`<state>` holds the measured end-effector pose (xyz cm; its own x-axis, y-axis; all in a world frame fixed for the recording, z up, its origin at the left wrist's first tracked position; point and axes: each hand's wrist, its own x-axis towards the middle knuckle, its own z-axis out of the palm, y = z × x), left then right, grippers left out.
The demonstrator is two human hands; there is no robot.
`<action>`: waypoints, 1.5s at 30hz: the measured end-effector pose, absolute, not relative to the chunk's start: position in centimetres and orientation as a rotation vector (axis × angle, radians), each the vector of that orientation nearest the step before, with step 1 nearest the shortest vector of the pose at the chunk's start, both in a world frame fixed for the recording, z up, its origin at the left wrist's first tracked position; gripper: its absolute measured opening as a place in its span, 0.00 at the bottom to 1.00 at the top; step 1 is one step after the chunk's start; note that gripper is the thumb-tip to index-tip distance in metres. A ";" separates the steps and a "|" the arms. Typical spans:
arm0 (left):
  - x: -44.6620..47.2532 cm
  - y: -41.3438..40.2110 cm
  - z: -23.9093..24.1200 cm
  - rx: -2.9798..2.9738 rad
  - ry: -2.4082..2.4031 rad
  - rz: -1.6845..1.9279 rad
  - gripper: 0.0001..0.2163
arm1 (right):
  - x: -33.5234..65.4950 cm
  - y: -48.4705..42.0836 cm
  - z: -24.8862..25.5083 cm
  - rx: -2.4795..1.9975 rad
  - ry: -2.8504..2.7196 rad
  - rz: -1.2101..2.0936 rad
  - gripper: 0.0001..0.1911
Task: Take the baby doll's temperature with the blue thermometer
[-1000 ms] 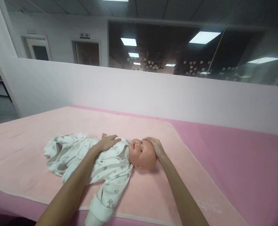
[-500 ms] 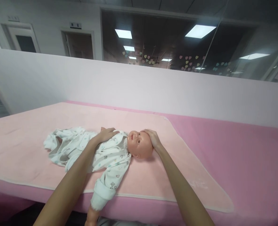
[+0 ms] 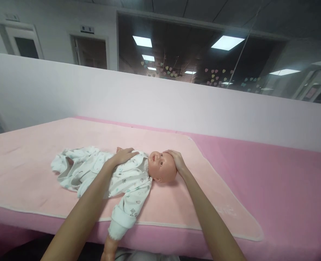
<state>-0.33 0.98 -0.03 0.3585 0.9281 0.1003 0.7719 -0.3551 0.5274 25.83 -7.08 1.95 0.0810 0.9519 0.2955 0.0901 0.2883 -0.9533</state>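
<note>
A baby doll (image 3: 163, 168) lies on its back with its head to the right, dressed in a white patterned outfit (image 3: 130, 181). My left hand (image 3: 124, 156) rests flat on the doll's chest, fingers stretched toward its far side. Against the top of the doll's head lies my right hand (image 3: 176, 159), its fingers extended along the far side of the forehead. The doll's near arm (image 3: 111, 246) hangs over the front edge, with the sleeve cuff (image 3: 122, 219) folded back. My left forearm hides part of the outfit's lower half.
Under the doll spreads a peach blanket (image 3: 35, 141) with a pale border, over a pink sheet (image 3: 271, 181). A white partition (image 3: 149, 98) stands along the back. Beyond it are a window (image 3: 182, 50) with heart stickers and two doors, one of them a brown door (image 3: 92, 52).
The view has shifted slightly. Both hands keep their places on the doll's chest and head, and the doll lies as before.
</note>
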 end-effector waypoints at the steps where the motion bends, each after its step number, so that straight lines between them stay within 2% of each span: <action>1: -0.3 0.9 0.0 2.232 1.483 0.547 0.29 | 25.9 -7.0 1.9 -1.085 -1.325 0.887 0.12; 14: -0.3 0.9 0.0 2.248 1.487 0.547 0.27 | 26.4 -6.5 1.6 -1.038 -1.300 1.014 0.13; 18: -0.2 0.9 0.0 2.257 1.457 0.566 0.27 | 26.4 -7.3 1.0 -0.994 -1.269 1.141 0.19; 23: 0.0 0.8 0.0 2.265 1.437 0.551 0.26 | 26.1 -8.9 0.1 -0.955 -1.122 1.486 0.28; 29: 0.1 0.5 0.1 2.269 1.434 0.569 0.22 | 26.3 -8.7 -0.3 -0.888 -1.070 1.579 0.28; 35: 0.1 0.4 0.2 2.242 1.398 0.574 0.23 | 27.4 -6.9 -0.8 -0.907 -1.091 1.205 0.23; 45: 0.4 0.3 0.3 2.316 1.438 0.572 0.22 | 27.7 -7.0 0.4 -0.904 -1.210 0.977 0.19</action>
<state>0.40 0.29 0.27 0.4019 0.9031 0.1510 0.7598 -0.4210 0.4954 27.71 -7.01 0.40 0.0838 0.9435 0.3207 -0.1146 0.3288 -0.9374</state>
